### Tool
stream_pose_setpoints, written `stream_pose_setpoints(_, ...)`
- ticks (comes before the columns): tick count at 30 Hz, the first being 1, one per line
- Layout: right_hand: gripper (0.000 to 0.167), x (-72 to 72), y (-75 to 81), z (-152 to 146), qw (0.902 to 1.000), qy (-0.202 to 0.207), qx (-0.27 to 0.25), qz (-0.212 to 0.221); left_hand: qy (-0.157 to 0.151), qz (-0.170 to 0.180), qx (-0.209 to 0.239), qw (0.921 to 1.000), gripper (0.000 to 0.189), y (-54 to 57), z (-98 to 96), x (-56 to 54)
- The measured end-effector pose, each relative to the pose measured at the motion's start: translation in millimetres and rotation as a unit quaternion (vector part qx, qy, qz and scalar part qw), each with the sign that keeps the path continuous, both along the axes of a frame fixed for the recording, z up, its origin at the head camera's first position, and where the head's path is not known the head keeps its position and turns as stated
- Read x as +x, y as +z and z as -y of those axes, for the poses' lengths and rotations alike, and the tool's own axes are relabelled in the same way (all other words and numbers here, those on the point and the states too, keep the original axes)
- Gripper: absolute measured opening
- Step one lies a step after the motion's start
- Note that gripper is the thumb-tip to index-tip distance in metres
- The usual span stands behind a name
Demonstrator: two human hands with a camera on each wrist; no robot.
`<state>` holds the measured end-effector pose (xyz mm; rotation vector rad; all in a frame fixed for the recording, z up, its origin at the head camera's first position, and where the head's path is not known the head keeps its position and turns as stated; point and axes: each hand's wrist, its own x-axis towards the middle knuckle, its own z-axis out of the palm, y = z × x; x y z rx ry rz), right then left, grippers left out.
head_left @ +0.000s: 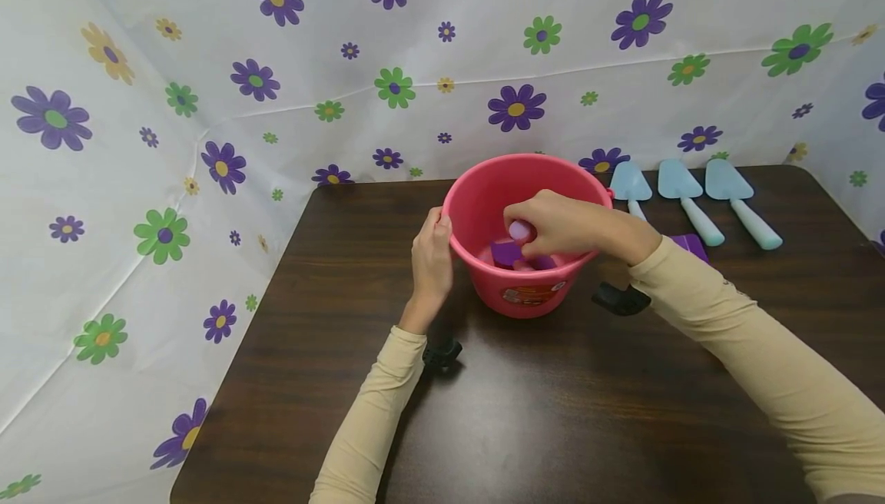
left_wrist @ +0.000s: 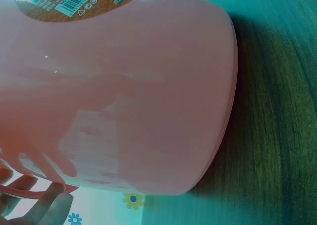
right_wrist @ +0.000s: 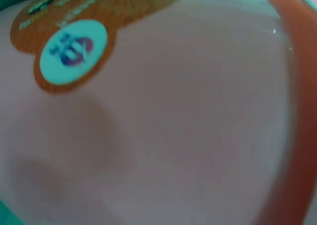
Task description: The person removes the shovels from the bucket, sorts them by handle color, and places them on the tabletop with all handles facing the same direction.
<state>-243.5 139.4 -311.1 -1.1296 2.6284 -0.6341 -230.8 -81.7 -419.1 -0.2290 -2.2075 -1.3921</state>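
A pink bucket (head_left: 525, 175) stands upright on the dark table. At its left rim my left hand (head_left: 432, 262) grips the edge; in the left wrist view, the fingers (left_wrist: 47, 205) show at the bucket's lower left. Over the right side of the rim, my right hand (head_left: 556, 223) reaches inside, curled round a thing with a rounded lilac end (head_left: 520, 230). The rest of that thing is hidden by the hand, so I cannot tell its kind. Below the hand, purple pieces (head_left: 507, 253) lie in the bucket. The right wrist view shows only the bucket's outer wall (right_wrist: 198, 111) and label.
Three light-blue toy trowels (head_left: 741, 204) lie side by side at the back right of the table (head_left: 553, 412). A purple item (head_left: 691, 246) is partly hidden behind my right sleeve. A flowered white sheet (head_left: 442, 51) hangs behind the table and along its left side.
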Motion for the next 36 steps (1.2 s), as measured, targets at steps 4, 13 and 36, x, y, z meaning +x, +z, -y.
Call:
stream_pose_setpoints(4, 0.023, -0.8, 4.7, -2, 0.9994, -0.032, 0.009, -0.008, 0.001, -0.001, -0.001, 1.0, 0.057, -0.6, 0.0, -0.5)
stream_pose_setpoints(13, 0.017, -2.3, 18.2, -10, 0.9963, -0.069, 0.041, -0.031, -0.001, -0.003, -0.002, 1.0, 0.056, -0.8, -0.3, -1.0)
stream_pose_setpoints(36, 0.012, -3.7, 24.2, -13, 0.9756, -0.092, 0.199, 0.017, 0.001, 0.002, 0.0, 1.0, 0.055, -0.6, -0.2, -0.1)
